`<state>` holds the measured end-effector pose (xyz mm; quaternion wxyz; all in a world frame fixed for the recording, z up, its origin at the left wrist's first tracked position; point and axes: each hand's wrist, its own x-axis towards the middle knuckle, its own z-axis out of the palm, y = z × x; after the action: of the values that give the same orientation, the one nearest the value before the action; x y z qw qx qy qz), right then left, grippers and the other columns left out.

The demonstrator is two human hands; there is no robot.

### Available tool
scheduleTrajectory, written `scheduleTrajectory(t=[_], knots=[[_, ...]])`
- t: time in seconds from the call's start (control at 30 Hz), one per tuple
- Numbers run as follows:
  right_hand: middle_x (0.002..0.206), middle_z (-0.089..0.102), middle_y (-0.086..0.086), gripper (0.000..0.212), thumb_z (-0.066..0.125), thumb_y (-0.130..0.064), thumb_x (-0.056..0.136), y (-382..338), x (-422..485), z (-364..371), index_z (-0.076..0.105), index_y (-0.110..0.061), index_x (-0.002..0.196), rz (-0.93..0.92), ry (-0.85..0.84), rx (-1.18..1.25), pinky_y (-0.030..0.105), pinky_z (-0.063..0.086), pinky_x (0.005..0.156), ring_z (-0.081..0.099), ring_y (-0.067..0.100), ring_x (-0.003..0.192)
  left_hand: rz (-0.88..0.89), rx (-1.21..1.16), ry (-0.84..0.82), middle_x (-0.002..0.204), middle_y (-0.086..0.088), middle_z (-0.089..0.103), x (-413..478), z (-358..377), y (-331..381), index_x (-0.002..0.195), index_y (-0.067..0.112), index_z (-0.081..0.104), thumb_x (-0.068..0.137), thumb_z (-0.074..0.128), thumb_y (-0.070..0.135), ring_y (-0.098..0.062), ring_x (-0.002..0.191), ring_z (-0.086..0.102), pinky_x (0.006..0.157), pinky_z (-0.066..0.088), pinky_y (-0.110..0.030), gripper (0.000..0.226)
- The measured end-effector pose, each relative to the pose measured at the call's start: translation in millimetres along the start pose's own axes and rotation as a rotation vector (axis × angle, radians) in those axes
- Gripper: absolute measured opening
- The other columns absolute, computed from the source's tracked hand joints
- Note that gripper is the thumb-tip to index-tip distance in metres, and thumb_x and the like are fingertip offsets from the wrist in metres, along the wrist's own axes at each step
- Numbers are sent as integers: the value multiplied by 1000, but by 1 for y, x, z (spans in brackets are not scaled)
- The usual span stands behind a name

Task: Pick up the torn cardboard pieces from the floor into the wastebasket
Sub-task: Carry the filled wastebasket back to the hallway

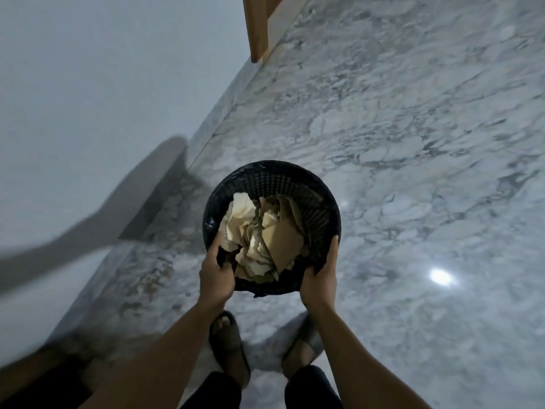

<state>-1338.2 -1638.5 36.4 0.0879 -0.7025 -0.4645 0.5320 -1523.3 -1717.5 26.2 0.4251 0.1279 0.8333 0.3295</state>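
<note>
A round black mesh wastebasket (295,184) is held up above the marble floor in the middle of the view. Torn tan and cream cardboard pieces (265,234) fill its inside. My left hand (216,276) grips the near left rim, thumb inside the basket. My right hand (320,278) clasps the near right rim and outer wall. No cardboard is visible on the floor around it.
A pale wall (88,98) runs along the left, meeting the grey-white marble floor (413,143). A wooden door frame (258,28) stands at the top. My sandalled feet (227,343) are below the basket. A dark wooden edge (35,376) shows at the bottom left.
</note>
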Motion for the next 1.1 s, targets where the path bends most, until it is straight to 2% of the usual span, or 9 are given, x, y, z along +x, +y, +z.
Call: scheduleTrajectory(t=[0.17, 0.23, 0.3, 0.4, 0.53, 0.7, 0.8, 0.93, 1.1], knots=[[155, 38, -4, 88, 41, -1, 95, -45, -112, -86, -4, -53, 150, 1, 18, -2, 15, 45, 43, 57, -5, 64, -93, 20, -3, 143, 6, 49, -133, -38, 76, 145, 52, 29, 96, 37, -5, -21, 67, 58, 53, 44, -34, 75], [157, 34, -8, 90, 42, -1, 93, -59, -150, -118, -3, -53, 150, -4, 15, 21, 16, 49, 59, 63, -3, 86, -90, 23, -27, 147, 5, 48, -182, -48, 102, 144, 54, 30, 96, 37, -4, -31, 66, 57, 51, 43, -34, 76], [157, 33, -9, 92, 43, 0, 92, -75, -182, -149, -3, -54, 150, -44, 25, 49, 17, 47, 73, 58, 10, 116, -34, 15, -45, 147, -1, 48, -220, -56, 129, 145, 53, 29, 96, 38, -4, -26, 55, 54, 46, 40, -30, 76], [151, 43, -6, 92, 43, -3, 92, -103, -217, -196, -5, -59, 147, -61, 53, 89, 16, 48, 61, 61, 8, 94, -3, 33, -21, 150, -5, 45, -263, -64, 177, 148, 47, 27, 95, 38, -4, -3, 43, 52, 41, 38, -25, 74], [155, 40, 0, 92, 46, -15, 92, -130, -258, -249, -15, -65, 140, -107, 109, 169, 32, 54, 74, 60, 27, 114, 97, 13, 14, 143, -4, 50, -314, -61, 217, 147, 46, 32, 93, 40, -4, 1, 38, 50, 35, 37, -22, 73], [163, 14, -15, 99, 59, -27, 86, -154, -288, -299, -13, -54, 148, -242, 255, 355, 42, 41, 111, 27, 15, 147, 270, -11, 37, 139, 3, 52, -351, -31, 275, 146, 43, 36, 92, 46, 1, 21, 67, 53, 56, 43, -11, 70], [163, 3, -19, 100, 60, -18, 86, -150, -302, -317, -10, -45, 152, -269, 313, 409, 35, 27, 119, 10, 7, 150, 309, 12, 2, 149, 1, 44, -370, -5, 308, 150, 39, 32, 92, 46, 1, 4, 103, 56, 67, 42, -7, 70], [164, 6, -12, 95, 47, 0, 84, -153, -301, -349, -4, -37, 156, -194, 365, 526, 32, 26, 118, 10, 12, 151, 407, 23, -82, 151, -6, 42, -382, 33, 340, 151, 35, 31, 93, 44, -3, 23, 67, 54, 47, 38, 2, 71], [163, 14, -11, 98, 45, 8, 82, -168, -267, -387, -1, -41, 155, -186, 406, 569, 44, 34, 117, 19, 13, 149, 390, 67, -112, 158, -1, 32, -382, 67, 385, 152, 39, 26, 96, 43, 1, -14, 122, 54, 75, 42, -12, 69]])
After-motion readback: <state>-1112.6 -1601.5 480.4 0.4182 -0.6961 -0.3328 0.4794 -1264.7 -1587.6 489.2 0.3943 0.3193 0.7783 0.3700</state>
